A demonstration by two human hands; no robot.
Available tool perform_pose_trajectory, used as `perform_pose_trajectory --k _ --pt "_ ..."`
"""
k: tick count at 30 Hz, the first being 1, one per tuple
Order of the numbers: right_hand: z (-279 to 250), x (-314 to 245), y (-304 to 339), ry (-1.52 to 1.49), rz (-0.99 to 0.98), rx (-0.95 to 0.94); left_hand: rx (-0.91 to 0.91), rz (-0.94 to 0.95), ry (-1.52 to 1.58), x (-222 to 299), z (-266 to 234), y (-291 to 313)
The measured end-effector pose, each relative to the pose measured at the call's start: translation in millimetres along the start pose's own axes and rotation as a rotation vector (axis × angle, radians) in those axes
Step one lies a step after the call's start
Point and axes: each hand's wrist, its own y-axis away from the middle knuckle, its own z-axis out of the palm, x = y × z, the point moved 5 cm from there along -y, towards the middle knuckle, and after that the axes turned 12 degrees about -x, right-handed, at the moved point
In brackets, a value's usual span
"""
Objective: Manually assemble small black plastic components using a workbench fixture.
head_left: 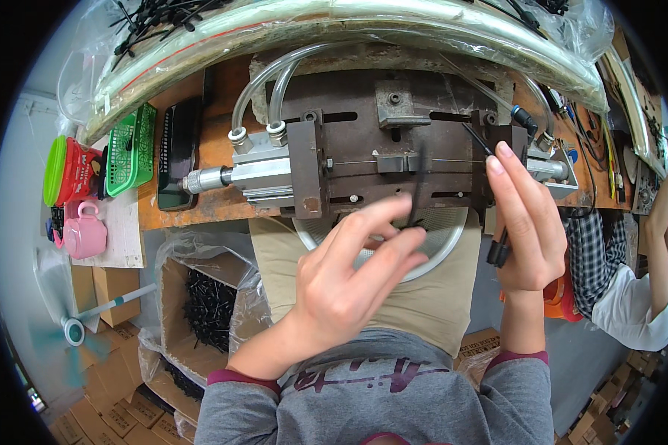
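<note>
By the jig, my right hand presses its fingers together, likely steadying rods. My left hand blurs; whether it's pinching, I can't tell.

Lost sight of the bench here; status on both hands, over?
Left hand: blurred black piece, grip unclear. Right hand: holding thin black rods. Left hand partly covers white basket.

The green basket stands right of the red tub. The pink cup sits nearer. The fan is near cartons. A co-worker occupies the far right.
</note>
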Motion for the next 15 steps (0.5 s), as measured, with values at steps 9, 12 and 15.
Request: perform_pose_trajectory --k 9,12,15 --pt "0.5 6.5 6.5 -0.101 0.173 0.084 -0.040 0.075 -0.438 -10.7 15.2 -18.7" --pt "-0.8 2.9 6.1 -0.103 0.137 -0.029 -0.098 0.056 -0.458 -7.8 15.1 -17.0" --pt "7.5 -0.3 2.4 -0.076 0.073 -0.017 -0.149 0.057 -0.202 -12.8 11.7 -16.4"
